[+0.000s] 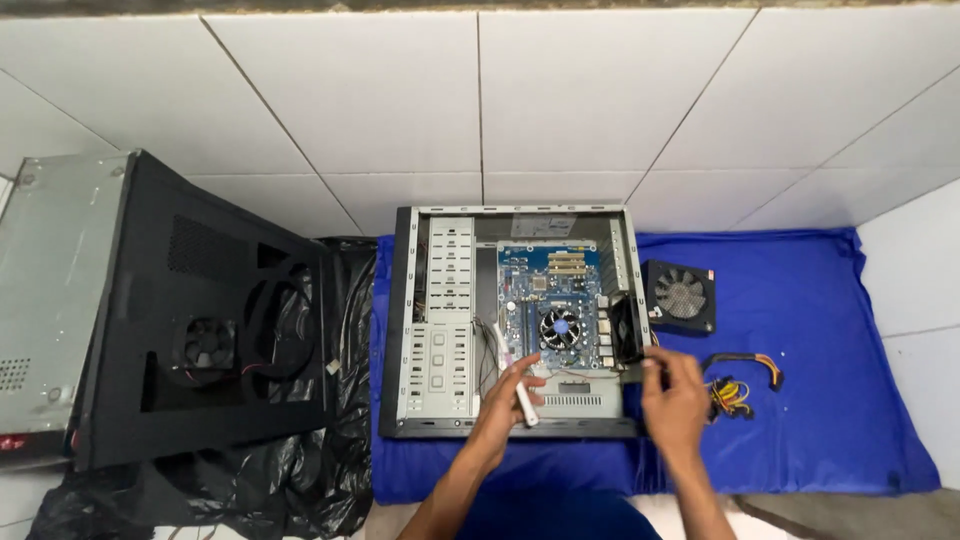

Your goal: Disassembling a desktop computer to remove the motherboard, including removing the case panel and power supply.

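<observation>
Head view: an open computer case (pixel 420 330) lies on its side on a blue cloth (pixel 820 400) spread over a white tiled floor (pixel 560 100). The left hand (pixel 505 400) is over the case's near edge, fingers closed around a white-handled tool (pixel 524 402). The right hand (pixel 672 395) sits at the case's right near corner, fingers curled at a black case fan (pixel 627 330) mounted inside the wall; whether they grip anything cannot be told. The motherboard (pixel 550 300) with its cooler fan (pixel 560 327) is inside the case. A loose black fan (pixel 680 296) and a bundle of coloured cables (pixel 735 385) rest on the cloth to the right. A black side panel (pixel 200 320) lies well apart to the left.
</observation>
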